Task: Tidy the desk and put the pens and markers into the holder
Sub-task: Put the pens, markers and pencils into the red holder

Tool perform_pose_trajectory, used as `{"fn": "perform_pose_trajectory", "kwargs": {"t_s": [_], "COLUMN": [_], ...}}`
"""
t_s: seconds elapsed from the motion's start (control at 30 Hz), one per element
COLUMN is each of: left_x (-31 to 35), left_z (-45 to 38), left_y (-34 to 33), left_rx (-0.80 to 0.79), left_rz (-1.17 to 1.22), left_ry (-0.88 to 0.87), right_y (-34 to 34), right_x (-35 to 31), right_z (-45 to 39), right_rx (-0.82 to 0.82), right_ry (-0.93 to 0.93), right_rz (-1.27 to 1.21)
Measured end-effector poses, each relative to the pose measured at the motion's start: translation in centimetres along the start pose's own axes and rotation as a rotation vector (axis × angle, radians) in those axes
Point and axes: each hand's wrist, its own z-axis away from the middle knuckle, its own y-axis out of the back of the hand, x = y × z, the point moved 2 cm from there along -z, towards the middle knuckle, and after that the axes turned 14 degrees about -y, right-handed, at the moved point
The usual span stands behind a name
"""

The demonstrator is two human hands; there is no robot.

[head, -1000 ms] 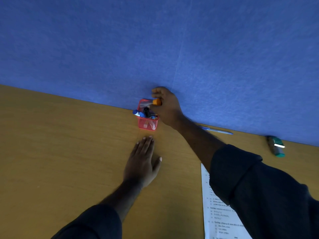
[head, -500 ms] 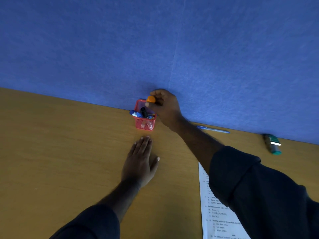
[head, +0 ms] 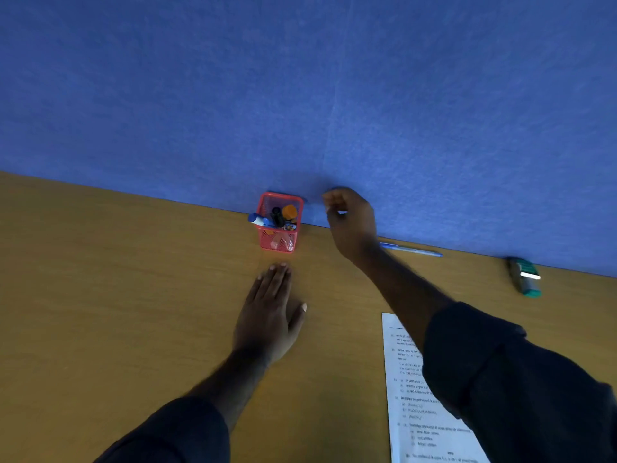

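A red mesh holder (head: 277,241) stands against the blue partition. Inside it are an orange-capped marker (head: 289,212), a black marker (head: 276,216) and a blue-and-white marker (head: 258,220) leaning over its left rim. My right hand (head: 350,222) hovers just right of the holder, fingers loosely curled and holding nothing. My left hand (head: 268,310) lies flat on the desk, fingers apart, fingertips a little in front of the holder. A blue pen (head: 412,250) lies along the partition, partly hidden behind my right wrist.
The wooden desk (head: 117,295) meets the blue partition wall (head: 300,95) at the back. A green and grey stapler-like object (head: 524,277) lies at the far right. A printed sheet of paper (head: 420,396) lies at the lower right, partly under my right sleeve.
My right hand let the orange-capped marker go into the holder and drew away to the right, now empty. My left hand has stayed flat on the desk.
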Motion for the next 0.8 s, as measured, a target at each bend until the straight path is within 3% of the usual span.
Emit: {"fn": "perform_pose_trajectory", "kwargs": {"t_s": [0.23, 0.37, 0.47, 0.67, 0.8], "left_x": [-0.1, -0.1, 0.0, 0.0, -0.1], "left_z": [0.1, 0.0, 0.1, 0.1, 0.0], "left_y": [0.0, -0.1, 0.0, -0.1, -0.2], "left_rx": [0.002, 0.014, 0.019, 0.012, 0.013], "left_rz": [-0.013, -0.017, -0.018, -0.018, -0.014], "left_ry": [-0.004, -0.011, -0.012, -0.011, -0.009], "right_y": [6.9, 9.2, 9.2, 7.8, 6.6], "right_x": [7.1, 9.7, 10.8, 10.2, 7.6], "right_z": [1.1, 2.2, 2.5, 3.0, 3.1], "right_rx": [0.195, 0.066, -0.008, -0.046, -0.003], "right_ry": [-0.188, -0.298, -0.244, -0.100, 0.034], "right_rz": [0.435, 0.734, 0.854, 0.837, 0.610]}}
